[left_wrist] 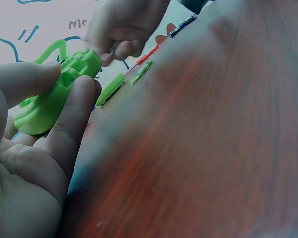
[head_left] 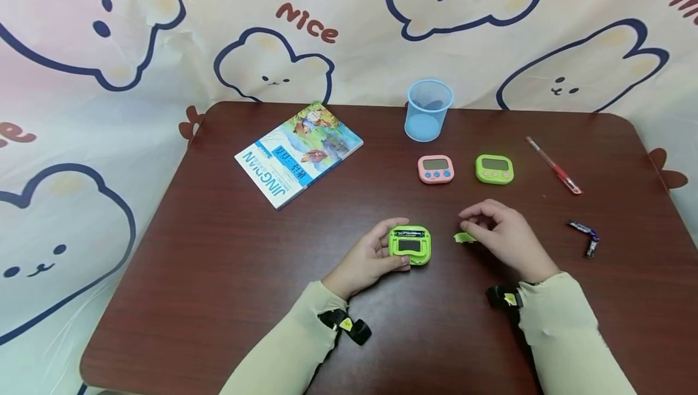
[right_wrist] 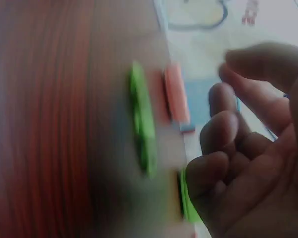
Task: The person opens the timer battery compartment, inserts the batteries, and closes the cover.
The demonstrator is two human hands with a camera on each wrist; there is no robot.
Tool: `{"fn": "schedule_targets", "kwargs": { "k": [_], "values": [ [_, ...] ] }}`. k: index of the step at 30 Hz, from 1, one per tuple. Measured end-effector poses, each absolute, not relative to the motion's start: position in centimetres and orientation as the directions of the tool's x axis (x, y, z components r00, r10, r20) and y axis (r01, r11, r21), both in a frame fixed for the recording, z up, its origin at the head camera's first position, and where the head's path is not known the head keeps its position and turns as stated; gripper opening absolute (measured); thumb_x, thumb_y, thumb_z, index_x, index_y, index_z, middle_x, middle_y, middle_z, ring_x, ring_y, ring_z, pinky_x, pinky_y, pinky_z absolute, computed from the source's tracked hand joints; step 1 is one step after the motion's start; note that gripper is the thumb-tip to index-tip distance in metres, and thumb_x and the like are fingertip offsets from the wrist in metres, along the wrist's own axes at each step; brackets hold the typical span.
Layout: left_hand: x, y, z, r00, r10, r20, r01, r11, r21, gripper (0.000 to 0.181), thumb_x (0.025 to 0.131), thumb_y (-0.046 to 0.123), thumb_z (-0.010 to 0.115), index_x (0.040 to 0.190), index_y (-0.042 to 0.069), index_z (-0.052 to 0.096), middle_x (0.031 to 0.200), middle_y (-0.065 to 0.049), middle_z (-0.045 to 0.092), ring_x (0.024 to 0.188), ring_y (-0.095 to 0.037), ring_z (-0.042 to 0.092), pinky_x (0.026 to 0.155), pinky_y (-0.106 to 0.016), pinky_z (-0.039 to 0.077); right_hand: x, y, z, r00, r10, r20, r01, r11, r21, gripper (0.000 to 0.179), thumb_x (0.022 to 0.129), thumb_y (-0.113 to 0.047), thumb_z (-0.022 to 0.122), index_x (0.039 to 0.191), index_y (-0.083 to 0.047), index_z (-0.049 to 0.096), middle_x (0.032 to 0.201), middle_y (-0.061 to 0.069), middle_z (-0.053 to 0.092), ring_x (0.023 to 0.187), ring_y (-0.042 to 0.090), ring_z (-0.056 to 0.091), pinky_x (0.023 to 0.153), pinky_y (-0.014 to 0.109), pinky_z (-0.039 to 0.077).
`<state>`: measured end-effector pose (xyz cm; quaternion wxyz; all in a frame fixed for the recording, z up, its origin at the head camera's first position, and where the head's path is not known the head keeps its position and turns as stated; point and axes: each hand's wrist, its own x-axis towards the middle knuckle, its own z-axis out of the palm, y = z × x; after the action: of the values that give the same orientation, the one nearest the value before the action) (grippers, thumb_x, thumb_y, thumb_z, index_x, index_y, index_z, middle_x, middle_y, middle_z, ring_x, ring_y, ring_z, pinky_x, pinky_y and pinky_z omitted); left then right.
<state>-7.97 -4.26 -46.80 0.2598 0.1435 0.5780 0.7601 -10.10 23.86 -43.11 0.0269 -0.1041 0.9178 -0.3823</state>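
Note:
My left hand (head_left: 376,249) grips a green digital timer (head_left: 410,256) by its left side, thumb on the near edge. Its back faces up, with the battery slot uncovered along the top and a dark battery (head_left: 409,234) in it. In the left wrist view, a thin green stand (left_wrist: 52,49) sticks out from the timer. To the right, a small green battery cover (head_left: 465,237) lies on the table. Close over that cover is my right hand (head_left: 504,234), its fingers loosely bent; the right wrist view shows nothing between them (right_wrist: 248,129).
Beyond the hands are a pink timer (head_left: 435,169), another green timer (head_left: 494,169) and a light blue cup (head_left: 428,110). A book (head_left: 300,156) lies at the back left. On the right are a red pen (head_left: 554,165) and two loose batteries (head_left: 583,228). All are on the brown table (head_left: 229,298).

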Motion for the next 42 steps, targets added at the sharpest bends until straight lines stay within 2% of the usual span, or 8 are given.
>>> {"fn": "schedule_targets", "kwargs": {
  "k": [7, 13, 19, 22, 27, 31, 36, 42],
  "values": [
    [-8.0, -4.3, -46.6, -0.823, 0.562, -0.081, -0.224, -0.189, 0.956, 0.069, 0.09, -0.016, 0.062, 0.151, 0.0, 0.034, 0.139, -0.025, 0.054, 0.106, -0.021, 0.067, 0.083, -0.034, 0.06, -10.2, 25.8, -43.1, -0.955, -0.271, -0.12, -0.142, 0.774, -0.617, 0.025, 0.087, -0.016, 0.079, 0.111, -0.011, 0.074, 0.097, 0.002, 0.061, 0.08, 0.018, 0.051, 0.064, 0.027, 0.044],
    [-8.0, -4.2, -46.7, -0.824, 0.561, -0.073, -0.221, -0.2, 0.955, 0.07, 0.09, -0.017, 0.062, 0.151, -0.001, 0.033, 0.138, -0.027, 0.054, 0.106, -0.022, 0.067, 0.083, -0.034, 0.06, -10.5, 25.7, -43.1, -0.948, -0.267, -0.175, -0.121, 0.808, -0.577, 0.017, 0.085, -0.015, 0.078, 0.102, -0.01, 0.076, 0.097, 0.002, 0.061, 0.082, 0.018, 0.052, 0.067, 0.03, 0.045],
    [-8.0, -4.4, -46.6, -0.83, 0.553, -0.07, -0.211, -0.195, 0.958, 0.07, 0.089, -0.016, 0.063, 0.151, -0.001, 0.034, 0.137, -0.026, 0.055, 0.104, -0.02, 0.067, 0.082, -0.032, 0.06, -10.6, 25.1, -43.1, -0.942, -0.281, -0.186, -0.122, 0.8, -0.588, 0.012, 0.085, -0.016, 0.079, 0.094, -0.013, 0.072, 0.092, 0.0, 0.061, 0.078, 0.018, 0.053, 0.067, 0.031, 0.047],
    [-8.0, -4.4, -46.7, -0.828, 0.557, -0.071, -0.216, -0.199, 0.956, 0.07, 0.089, -0.017, 0.063, 0.151, -0.001, 0.033, 0.137, -0.026, 0.055, 0.104, -0.019, 0.067, 0.082, -0.032, 0.06, -10.4, 24.8, -43.0, -0.937, -0.284, -0.203, -0.089, 0.757, -0.647, 0.01, 0.088, -0.021, 0.078, 0.094, -0.016, 0.071, 0.086, -0.002, 0.065, 0.076, 0.017, 0.056, 0.066, 0.029, 0.049],
    [-7.9, -4.3, -46.8, -0.822, 0.565, -0.067, -0.217, -0.202, 0.955, 0.069, 0.09, -0.017, 0.062, 0.151, -0.001, 0.033, 0.138, -0.024, 0.055, 0.104, -0.02, 0.067, 0.083, -0.033, 0.06, -9.8, 23.9, -42.5, -0.946, -0.285, -0.156, -0.066, 0.639, -0.766, 0.013, 0.09, -0.028, 0.078, 0.098, -0.019, 0.074, 0.083, -0.002, 0.069, 0.074, 0.018, 0.06, 0.063, 0.027, 0.051],
    [-8.0, -4.3, -46.8, -0.821, 0.569, -0.058, -0.204, -0.198, 0.959, 0.069, 0.09, -0.017, 0.062, 0.151, 0.0, 0.033, 0.137, -0.025, 0.055, 0.105, -0.02, 0.067, 0.083, -0.034, 0.06, -9.3, 22.7, -41.7, -0.956, -0.276, -0.096, -0.08, 0.563, -0.823, 0.011, 0.089, -0.025, 0.079, 0.098, -0.018, 0.075, 0.081, 0.001, 0.069, 0.069, 0.02, 0.059, 0.059, 0.028, 0.051],
    [-8.0, -4.3, -46.8, -0.815, 0.577, -0.054, -0.201, -0.193, 0.961, 0.068, 0.091, -0.016, 0.062, 0.15, -0.001, 0.033, 0.137, -0.027, 0.054, 0.104, -0.018, 0.067, 0.084, -0.032, 0.059, -8.9, 20.6, -41.1, -0.947, -0.315, -0.059, -0.131, 0.549, -0.826, 0.007, 0.089, -0.023, 0.08, 0.095, -0.023, 0.076, 0.079, -0.003, 0.067, 0.067, 0.017, 0.058, 0.058, 0.027, 0.051],
    [-8.0, -4.3, -46.9, -0.813, 0.579, -0.054, -0.193, -0.181, 0.964, 0.067, 0.091, -0.016, 0.061, 0.15, 0.0, 0.033, 0.139, -0.024, 0.054, 0.105, -0.018, 0.067, 0.084, -0.032, 0.059, -9.1, 18.9, -41.0, -0.94, -0.341, -0.018, -0.182, 0.546, -0.818, 0.009, 0.088, -0.019, 0.08, 0.094, -0.025, 0.075, 0.079, -0.007, 0.067, 0.066, 0.015, 0.058, 0.058, 0.028, 0.051]
  ]
}}
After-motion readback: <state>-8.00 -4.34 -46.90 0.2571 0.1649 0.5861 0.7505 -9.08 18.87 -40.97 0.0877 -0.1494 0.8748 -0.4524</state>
